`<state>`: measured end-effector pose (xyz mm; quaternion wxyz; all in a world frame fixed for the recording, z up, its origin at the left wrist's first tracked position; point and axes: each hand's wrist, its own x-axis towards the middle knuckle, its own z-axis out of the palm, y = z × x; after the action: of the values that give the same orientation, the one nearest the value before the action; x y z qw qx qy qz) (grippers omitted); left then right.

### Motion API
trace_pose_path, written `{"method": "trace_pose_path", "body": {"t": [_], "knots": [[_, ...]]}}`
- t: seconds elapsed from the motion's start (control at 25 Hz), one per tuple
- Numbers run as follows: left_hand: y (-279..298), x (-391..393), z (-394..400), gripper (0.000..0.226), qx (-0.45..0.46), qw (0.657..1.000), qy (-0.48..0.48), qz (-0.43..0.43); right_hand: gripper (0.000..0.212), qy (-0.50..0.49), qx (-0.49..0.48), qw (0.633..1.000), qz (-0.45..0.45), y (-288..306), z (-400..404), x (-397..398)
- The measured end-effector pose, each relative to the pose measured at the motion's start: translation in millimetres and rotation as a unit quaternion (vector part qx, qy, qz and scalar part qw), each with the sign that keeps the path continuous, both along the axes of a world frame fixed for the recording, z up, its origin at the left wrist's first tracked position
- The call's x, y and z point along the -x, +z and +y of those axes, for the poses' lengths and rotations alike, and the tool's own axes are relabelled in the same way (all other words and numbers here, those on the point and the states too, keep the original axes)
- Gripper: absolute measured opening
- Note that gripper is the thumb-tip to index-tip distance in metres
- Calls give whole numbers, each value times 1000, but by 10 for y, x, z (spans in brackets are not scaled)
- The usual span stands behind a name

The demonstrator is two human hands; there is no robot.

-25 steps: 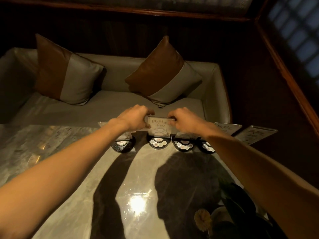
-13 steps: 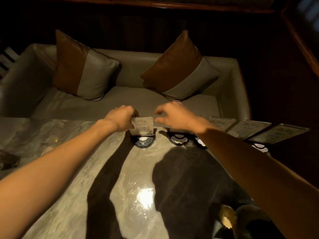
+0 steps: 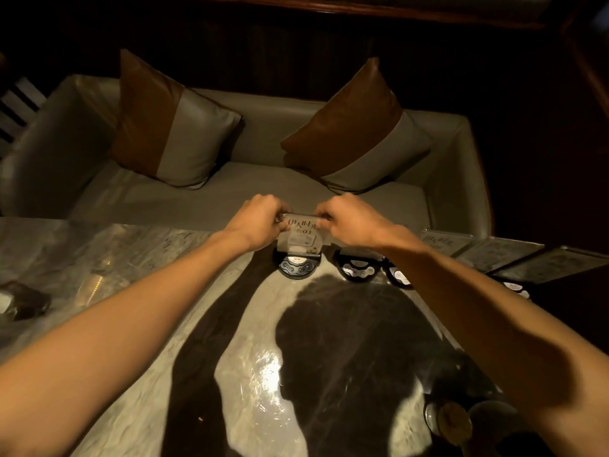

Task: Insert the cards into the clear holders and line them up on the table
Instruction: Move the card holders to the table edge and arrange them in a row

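Note:
A clear holder [image 3: 301, 237] with a printed card inside stands on a round black base [image 3: 298, 265] at the far edge of the marble table [image 3: 138, 291]. My left hand [image 3: 258, 221] grips its upper left corner and my right hand [image 3: 349, 217] grips its upper right corner. To the right, several more black bases [image 3: 357, 268] sit in a row, and their clear holders [image 3: 497, 249] with cards lean back along the table's far right edge. My right forearm hides part of that row.
A grey sofa [image 3: 230, 189] with two brown-and-grey cushions [image 3: 171, 127] lies just beyond the table. A dark object [image 3: 23, 301] rests at the table's left edge. A plant with a yellow flower [image 3: 458, 423] sits near the front right corner.
My right hand, open beside the holder half a second ago, has closed on its upper right corner. Both hands now hold the leftmost holder. The view has shifted slightly.

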<state>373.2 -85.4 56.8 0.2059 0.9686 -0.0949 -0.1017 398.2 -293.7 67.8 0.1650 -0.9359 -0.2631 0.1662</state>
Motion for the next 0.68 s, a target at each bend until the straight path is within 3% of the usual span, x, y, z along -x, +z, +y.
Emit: {"method": "trace_pose_path", "body": {"t": [0.68], "knots": [[-30, -82, -253, 16, 21, 1000, -23, 5, 16, -16, -4, 1000, 5, -72, -311, -71]]}}
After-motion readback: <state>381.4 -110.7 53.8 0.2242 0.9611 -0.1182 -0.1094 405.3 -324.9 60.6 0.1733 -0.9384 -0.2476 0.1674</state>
